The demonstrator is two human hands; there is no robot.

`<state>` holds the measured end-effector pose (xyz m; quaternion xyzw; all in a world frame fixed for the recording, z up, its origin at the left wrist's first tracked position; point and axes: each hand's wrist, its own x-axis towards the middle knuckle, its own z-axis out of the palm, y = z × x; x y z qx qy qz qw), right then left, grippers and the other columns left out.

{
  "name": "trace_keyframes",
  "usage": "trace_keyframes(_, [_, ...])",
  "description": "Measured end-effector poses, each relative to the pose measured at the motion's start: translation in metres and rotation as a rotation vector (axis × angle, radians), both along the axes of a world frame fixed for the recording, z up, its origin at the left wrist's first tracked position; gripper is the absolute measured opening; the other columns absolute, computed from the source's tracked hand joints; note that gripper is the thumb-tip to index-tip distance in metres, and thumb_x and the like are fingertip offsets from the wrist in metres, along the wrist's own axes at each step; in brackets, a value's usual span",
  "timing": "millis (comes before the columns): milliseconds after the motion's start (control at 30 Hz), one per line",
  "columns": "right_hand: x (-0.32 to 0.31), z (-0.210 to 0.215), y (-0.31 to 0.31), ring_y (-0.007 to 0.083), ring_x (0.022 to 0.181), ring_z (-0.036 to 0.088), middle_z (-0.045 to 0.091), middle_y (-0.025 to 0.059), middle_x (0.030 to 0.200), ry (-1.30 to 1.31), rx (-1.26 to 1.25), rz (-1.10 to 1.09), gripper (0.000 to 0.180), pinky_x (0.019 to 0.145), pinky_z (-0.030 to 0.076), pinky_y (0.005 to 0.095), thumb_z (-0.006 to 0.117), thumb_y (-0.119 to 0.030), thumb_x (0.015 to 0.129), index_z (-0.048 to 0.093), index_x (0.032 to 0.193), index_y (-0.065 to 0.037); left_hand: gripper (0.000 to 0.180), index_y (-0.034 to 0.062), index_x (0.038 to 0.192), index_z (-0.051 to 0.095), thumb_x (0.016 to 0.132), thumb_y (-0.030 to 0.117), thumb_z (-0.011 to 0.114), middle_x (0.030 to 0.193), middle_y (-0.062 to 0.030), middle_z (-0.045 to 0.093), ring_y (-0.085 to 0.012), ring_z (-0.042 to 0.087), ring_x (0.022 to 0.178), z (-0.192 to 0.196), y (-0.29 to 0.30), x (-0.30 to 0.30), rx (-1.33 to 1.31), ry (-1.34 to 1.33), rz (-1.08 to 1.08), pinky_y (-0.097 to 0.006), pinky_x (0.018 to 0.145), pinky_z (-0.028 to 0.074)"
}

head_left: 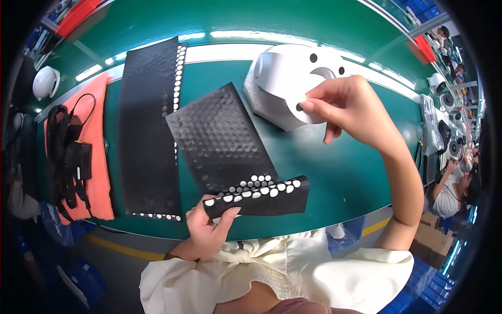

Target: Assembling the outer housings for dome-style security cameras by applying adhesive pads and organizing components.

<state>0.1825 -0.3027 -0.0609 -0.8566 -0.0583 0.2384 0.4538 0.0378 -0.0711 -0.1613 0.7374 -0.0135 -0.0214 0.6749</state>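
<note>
My left hand grips the near end of a black sheet of round stick-on pads, which is folded over there and shows rows of white dots. Beyond the fold the sheet lies slanted across the table, with many raised round black pads on it. My right hand is closed in a pinch at the lower edge of a white rounded housing. At its thumb tip is a round black pad, against the housing; the fingers partly hide it. Further dark round spots show on the housing's upper face.
A second, longer black pad sheet lies left, white dots along its edges. Farther left, black cables and an adapter rest on orange foam. The table is green. Clear plastic bags are at right; another person sits beyond.
</note>
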Motion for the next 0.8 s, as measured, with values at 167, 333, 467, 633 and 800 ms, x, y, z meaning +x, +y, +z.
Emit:
trace_keyframes(167, [0.005, 0.012, -0.017, 0.0096, 0.065, 0.056, 0.061, 0.0057, 0.077, -0.727, 0.042, -0.103, 0.021, 0.060, 0.045, 0.0218, 0.051, -0.014, 0.086, 0.059, 0.094, 0.003, 0.014, -0.0047, 0.083, 0.054, 0.074, 0.000, 0.064, 0.077, -0.0067, 0.064, -0.0070, 0.059, 0.067, -0.006, -0.002, 0.000, 0.004, -0.006, 0.005, -0.020, 0.060, 0.047])
trace_keyframes(333, [0.050, 0.029, -0.030, 0.0133, 0.080, 0.055, 0.060, 0.0065, 0.087, -0.356, 0.090, 0.011, 0.052, 0.076, 0.043, 0.0260, 0.026, -0.043, 0.093, 0.055, 0.106, -0.003, 0.013, -0.0037, 0.082, 0.054, 0.075, 0.000, 0.064, 0.074, -0.0054, 0.063, -0.0062, 0.057, 0.066, -0.009, -0.003, -0.002, -0.040, -0.026, 0.052, -0.020, 0.059, 0.045])
trace_keyframes(467, [0.072, 0.016, -0.033, 0.0169, 0.073, 0.060, 0.062, 0.0108, 0.077, 0.161, 0.147, 0.165, 0.071, 0.071, 0.046, 0.0268, 0.022, -0.057, 0.088, 0.054, 0.100, 0.004, 0.011, -0.0029, 0.080, 0.054, 0.075, 0.000, 0.063, 0.071, -0.0036, 0.062, -0.0042, 0.054, 0.063, -0.008, -0.007, -0.002, -0.104, 0.005, 0.074, -0.019, 0.056, 0.044])
trace_keyframes(633, [0.061, 0.016, -0.024, 0.0180, 0.070, 0.064, 0.064, 0.0155, 0.076, 0.342, 0.172, 0.465, 0.029, 0.065, 0.051, 0.0248, 0.059, -0.018, 0.082, 0.058, 0.088, 0.010, 0.011, -0.0028, 0.080, 0.054, 0.075, 0.000, 0.063, 0.071, -0.0033, 0.062, -0.0045, 0.054, 0.064, -0.005, -0.006, -0.003, -0.081, -0.002, 0.061, -0.019, 0.056, 0.044])
trace_keyframes(800, [0.039, 0.043, -0.035, 0.0101, 0.065, 0.060, 0.064, 0.0079, 0.071, -0.309, -0.255, 0.545, 0.024, 0.057, 0.046, 0.0244, 0.061, -0.020, 0.080, 0.062, 0.088, 0.003, 0.012, -0.0029, 0.080, 0.054, 0.075, 0.001, 0.064, 0.072, -0.0044, 0.062, -0.0049, 0.056, 0.065, -0.011, -0.006, -0.002, -0.070, -0.029, 0.074, -0.020, 0.058, 0.044])
